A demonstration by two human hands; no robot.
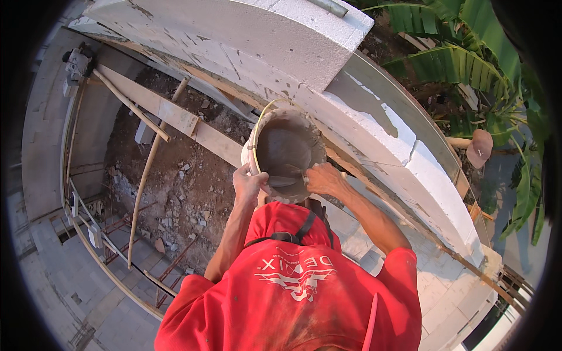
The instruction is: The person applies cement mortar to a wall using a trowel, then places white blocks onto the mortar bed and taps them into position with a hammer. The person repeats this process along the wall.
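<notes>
Left hand (249,183) has its fingers clamped on the grubby bucket (246,155), right hand (324,179) gripping a trowel (287,174) down inside it.

pale block wall (281,35) | rubble-strewn dirt ground (175,161) | green leaves (448,65) | sunlight

Mortar-crusted bucket (252,149) with a rough rim, smooth wet-looking mortar (285,145), matt, grainy masonry blocks (275,36), bare wooden plank (218,141), creased matt cloth shirt (293,323), smooth leaves (490,42)

mortar (281,144) in the bucket (250,153); wall (281,44) between bucket and leaves (451,65).
</notes>
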